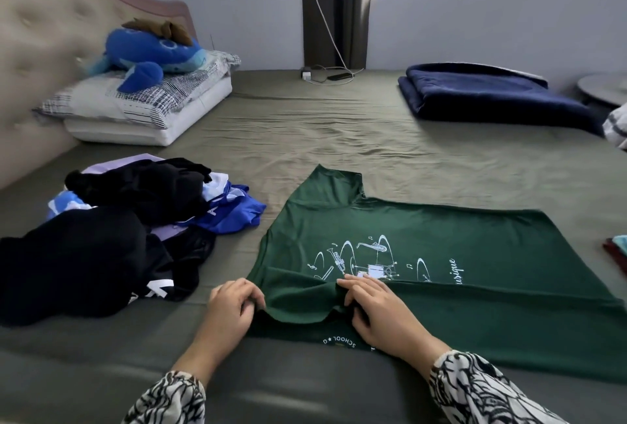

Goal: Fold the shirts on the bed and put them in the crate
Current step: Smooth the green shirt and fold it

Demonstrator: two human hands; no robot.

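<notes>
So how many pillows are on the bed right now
2, stacked by the headboard: a patterned pillow on top, under the blue plush toy, and a white pillow beneath it. Others may lie out of view.

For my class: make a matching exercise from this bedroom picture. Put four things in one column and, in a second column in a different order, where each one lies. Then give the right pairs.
Things
1. green shirt
2. blue plush toy
3. navy blanket
4. pile of unfolded clothes

Places
A. on the pillows by the headboard
B. spread flat in front of the person, its near edge held by both hands
C. on the bed to the left of the spread shirt
D. folded, at the far right of the bed

Pairs: 1-B, 2-A, 3-D, 4-C
</notes>
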